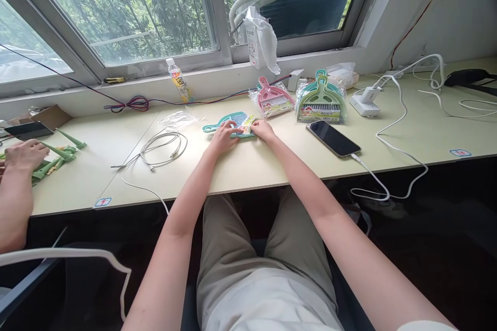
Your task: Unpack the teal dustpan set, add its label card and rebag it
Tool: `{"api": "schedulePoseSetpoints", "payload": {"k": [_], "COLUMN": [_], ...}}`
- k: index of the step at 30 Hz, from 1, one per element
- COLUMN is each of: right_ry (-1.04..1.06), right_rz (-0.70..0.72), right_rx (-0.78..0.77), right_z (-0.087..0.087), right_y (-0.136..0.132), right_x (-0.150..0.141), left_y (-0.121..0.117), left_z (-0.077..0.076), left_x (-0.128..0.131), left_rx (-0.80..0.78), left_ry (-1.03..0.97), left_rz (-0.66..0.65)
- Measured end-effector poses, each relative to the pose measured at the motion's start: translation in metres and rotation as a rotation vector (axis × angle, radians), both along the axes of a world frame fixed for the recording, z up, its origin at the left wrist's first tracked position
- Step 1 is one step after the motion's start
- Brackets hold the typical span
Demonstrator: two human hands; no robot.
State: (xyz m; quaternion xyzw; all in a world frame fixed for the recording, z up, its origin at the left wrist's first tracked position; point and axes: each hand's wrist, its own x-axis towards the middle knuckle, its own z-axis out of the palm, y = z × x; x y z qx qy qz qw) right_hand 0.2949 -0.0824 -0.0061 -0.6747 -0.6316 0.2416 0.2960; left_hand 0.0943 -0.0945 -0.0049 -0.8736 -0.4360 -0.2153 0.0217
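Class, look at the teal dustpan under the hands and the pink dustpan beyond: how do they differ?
Pose: the teal dustpan has its handle toward the picture's left; the pink dustpan has its handle upward.
Contact: the left hand is on the teal dustpan; neither hand touches the pink dustpan.
Shared: both are on the table.

Cannot read the tiny print on the label (pixel 248 123) or see the dustpan (pixel 235 118) beneath the left hand (pixel 224 137). Can follow the co-worker's arm (pixel 14 207) only to the left edge.
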Motion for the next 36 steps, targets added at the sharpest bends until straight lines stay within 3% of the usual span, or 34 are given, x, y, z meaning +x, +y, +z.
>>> {"api": "schedulePoseSetpoints", "payload": {"k": [3,6,13,19,22,26,28,29,33,36], "right_ry": [-0.022,-0.072,-0.060,0.115,0.149,0.234,0.345,0.419,0.678,0.654], "right_rz": [0.048,0.108,-0.041,-0.137,-0.152,-0.150,-0.182,-0.194,-0.155,-0.166], "right_rx": [0.043,-0.002,0.019,0.160,0.221,0.477,0.526,0.470,0.015,-0.002], "right_z": [0.002,0.004,0.003,0.006,0.010,0.019,0.022,0.023,0.015,0.007], "right_y": [-0.002,-0.004,-0.005,-0.009,-0.012,-0.016,-0.015,-0.014,-0.006,-0.001], "right_x": [0.001,0.002,-0.001,0.002,0.001,0.001,0.004,0.006,0.016,0.018], "left_y": [0.000,0.001,0.001,-0.004,-0.004,-0.003,-0.003,-0.003,-0.002,-0.002], "left_z": [-0.001,-0.005,-0.007,0.002,0.003,0.000,-0.001,-0.001,-0.003,-0.004], "left_x": [0.004,0.008,0.013,0.016,0.017,0.017,0.017,0.017,0.017,0.017], "left_rx": [0.047,-0.007,-0.187,-0.427,-0.437,-0.411,-0.396,-0.388,-0.362,-0.352], "left_ry": [-0.030,-0.059,-0.210,-0.295,-0.302,-0.298,-0.294,-0.299,-0.368,-0.398], "left_rz": [-0.025,-0.126,-0.237,-0.391,-0.397,-0.374,-0.361,-0.354,-0.350,-0.356]}}
